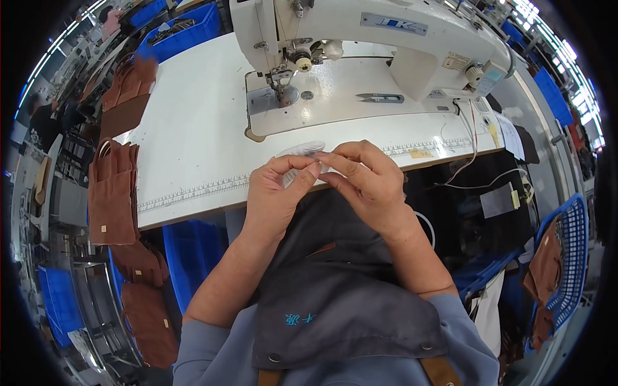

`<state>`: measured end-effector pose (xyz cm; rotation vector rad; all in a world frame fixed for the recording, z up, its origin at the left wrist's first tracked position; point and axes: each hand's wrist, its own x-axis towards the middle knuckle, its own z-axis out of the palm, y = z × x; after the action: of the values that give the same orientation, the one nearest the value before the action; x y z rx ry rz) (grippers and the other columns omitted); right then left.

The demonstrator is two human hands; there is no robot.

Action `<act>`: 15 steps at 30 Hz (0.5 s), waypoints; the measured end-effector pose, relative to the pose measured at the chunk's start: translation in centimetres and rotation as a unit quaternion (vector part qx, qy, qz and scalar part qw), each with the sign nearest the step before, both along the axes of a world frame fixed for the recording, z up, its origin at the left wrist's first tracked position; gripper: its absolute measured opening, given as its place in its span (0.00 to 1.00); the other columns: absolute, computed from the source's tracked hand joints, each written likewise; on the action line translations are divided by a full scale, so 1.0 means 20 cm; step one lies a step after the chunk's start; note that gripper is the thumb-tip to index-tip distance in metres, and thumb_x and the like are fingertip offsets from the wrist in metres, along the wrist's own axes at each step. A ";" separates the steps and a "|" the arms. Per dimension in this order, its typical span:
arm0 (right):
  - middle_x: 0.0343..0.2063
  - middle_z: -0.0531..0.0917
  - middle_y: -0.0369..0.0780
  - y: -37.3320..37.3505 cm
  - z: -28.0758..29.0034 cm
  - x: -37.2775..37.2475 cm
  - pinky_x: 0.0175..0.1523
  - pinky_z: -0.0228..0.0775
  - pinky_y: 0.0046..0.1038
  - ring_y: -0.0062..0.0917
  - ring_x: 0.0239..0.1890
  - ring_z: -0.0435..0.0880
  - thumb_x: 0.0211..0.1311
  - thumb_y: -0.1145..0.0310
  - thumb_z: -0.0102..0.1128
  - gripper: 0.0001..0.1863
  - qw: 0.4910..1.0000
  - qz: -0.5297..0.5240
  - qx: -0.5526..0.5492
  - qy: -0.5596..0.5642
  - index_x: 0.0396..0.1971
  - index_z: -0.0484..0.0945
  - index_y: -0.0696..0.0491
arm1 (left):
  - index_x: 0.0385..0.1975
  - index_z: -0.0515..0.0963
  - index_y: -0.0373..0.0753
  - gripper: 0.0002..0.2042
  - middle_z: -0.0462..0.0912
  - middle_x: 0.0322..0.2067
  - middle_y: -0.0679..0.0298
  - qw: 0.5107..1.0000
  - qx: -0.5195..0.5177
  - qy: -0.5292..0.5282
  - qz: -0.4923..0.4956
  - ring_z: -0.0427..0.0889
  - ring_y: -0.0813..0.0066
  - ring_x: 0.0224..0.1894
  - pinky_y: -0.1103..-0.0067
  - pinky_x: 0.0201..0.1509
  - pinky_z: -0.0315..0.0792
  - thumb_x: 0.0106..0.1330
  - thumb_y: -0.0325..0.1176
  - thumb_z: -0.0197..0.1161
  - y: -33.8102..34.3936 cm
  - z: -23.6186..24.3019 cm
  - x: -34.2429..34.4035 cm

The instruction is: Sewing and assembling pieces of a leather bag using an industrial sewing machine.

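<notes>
My left hand [280, 186] and my right hand [368, 180] meet at the front edge of the white sewing table [193, 128]. Both are closed, with thumbs and forefingers pinched together at one spot. What lies between the fingertips is too small and hidden to name. Just behind the fingers shows a white, ribbed-looking item [302, 149], mostly covered by the hands. Beyond it stands a white sewing machine [444, 32], its presser foot and needle area [280, 93] over a metal plate. Thread snips [380, 98] rest on the machine bed, right of the needle.
Brown fabric pieces with handles [116, 186] hang over the table's left edge. A blue bin [183, 32] with dark items is at the back left. A ruler strip [193, 193] runs along the front edge. At right are loose cables [473, 148] and a blue basket [570, 257] holding brown pieces.
</notes>
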<state>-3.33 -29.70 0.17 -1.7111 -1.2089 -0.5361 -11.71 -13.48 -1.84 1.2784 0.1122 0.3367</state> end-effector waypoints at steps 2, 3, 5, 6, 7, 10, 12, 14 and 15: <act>0.37 0.83 0.41 -0.01 -0.01 0.01 0.38 0.79 0.27 0.29 0.33 0.84 0.49 0.79 0.74 0.21 1.000 -0.003 -0.009 -0.026 0.46 0.85 0.53 | 0.40 0.86 0.33 0.07 0.85 0.43 0.61 1.000 0.006 -0.004 -0.006 0.79 0.76 0.50 0.78 0.59 0.69 0.66 0.28 0.70 -0.01 0.00 0.00; 0.37 0.83 0.41 -0.02 -0.01 0.01 0.38 0.79 0.27 0.29 0.33 0.84 0.49 0.79 0.74 0.21 1.000 -0.001 -0.008 -0.027 0.46 0.85 0.53 | 0.41 0.86 0.34 0.07 0.85 0.43 0.61 1.000 0.007 -0.010 -0.011 0.79 0.76 0.49 0.79 0.59 0.69 0.65 0.28 0.70 -0.01 0.01 0.01; 0.35 0.84 0.40 -0.04 -0.01 0.01 0.38 0.79 0.26 0.25 0.33 0.84 0.51 0.79 0.74 0.18 0.992 0.034 0.025 0.121 0.45 0.86 0.54 | 0.40 0.86 0.34 0.07 0.85 0.43 0.62 1.000 0.006 -0.018 -0.012 0.79 0.77 0.49 0.79 0.59 0.69 0.65 0.27 0.70 -0.01 0.01 0.02; 0.35 0.84 0.40 -0.05 -0.01 0.02 0.38 0.79 0.26 0.25 0.33 0.84 0.51 0.79 0.74 0.18 0.991 0.030 0.024 0.128 0.45 0.86 0.54 | 0.40 0.85 0.34 0.07 0.85 0.43 0.62 0.999 0.001 -0.030 -0.013 0.79 0.77 0.49 0.79 0.58 0.70 0.65 0.27 0.71 -0.01 0.01 0.02; 0.36 0.84 0.39 -0.06 -0.01 0.02 0.39 0.79 0.23 0.23 0.34 0.85 0.50 0.80 0.74 0.19 0.981 0.064 0.035 0.178 0.44 0.87 0.55 | 0.40 0.85 0.34 0.07 0.85 0.43 0.62 1.000 0.001 -0.029 -0.011 0.79 0.77 0.49 0.79 0.58 0.70 0.65 0.27 0.71 -0.01 0.01 0.03; 0.36 0.85 0.38 -0.08 -0.02 0.02 0.40 0.78 0.21 0.20 0.35 0.85 0.48 0.81 0.75 0.19 0.966 0.107 0.035 0.231 0.43 0.88 0.55 | 0.41 0.84 0.34 0.08 0.85 0.44 0.63 0.999 0.011 0.000 -0.045 0.79 0.78 0.50 0.79 0.58 0.71 0.65 0.27 0.71 0.00 0.02 0.04; 0.36 0.86 0.38 -0.08 -0.02 0.03 0.40 0.78 0.21 0.20 0.35 0.85 0.48 0.82 0.75 0.19 0.965 0.113 0.024 0.237 0.43 0.88 0.55 | 0.44 0.82 0.34 0.10 0.84 0.45 0.64 0.992 -0.032 -0.013 -0.118 0.79 0.78 0.50 0.79 0.58 0.72 0.64 0.27 0.71 0.01 0.02 0.04; 0.37 0.87 0.39 -0.08 -0.02 0.04 0.40 0.79 0.23 0.22 0.36 0.86 0.51 0.80 0.74 0.18 0.961 0.142 0.022 0.236 0.45 0.87 0.53 | 0.45 0.82 0.34 0.12 0.84 0.46 0.64 0.990 -0.040 0.006 -0.133 0.80 0.78 0.50 0.79 0.58 0.72 0.64 0.26 0.72 0.02 0.02 0.05; 0.37 0.87 0.39 -0.09 -0.02 0.04 0.40 0.79 0.23 0.22 0.36 0.86 0.51 0.80 0.74 0.18 0.961 0.141 0.020 0.236 0.45 0.87 0.53 | 0.46 0.81 0.34 0.13 0.83 0.47 0.64 0.988 -0.048 0.021 -0.148 0.80 0.78 0.50 0.79 0.59 0.72 0.63 0.26 0.72 0.02 0.03 0.05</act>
<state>-2.47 -31.42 -0.20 -1.4846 -1.0552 0.0257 -10.79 -12.99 -1.29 1.1857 -0.0271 0.0485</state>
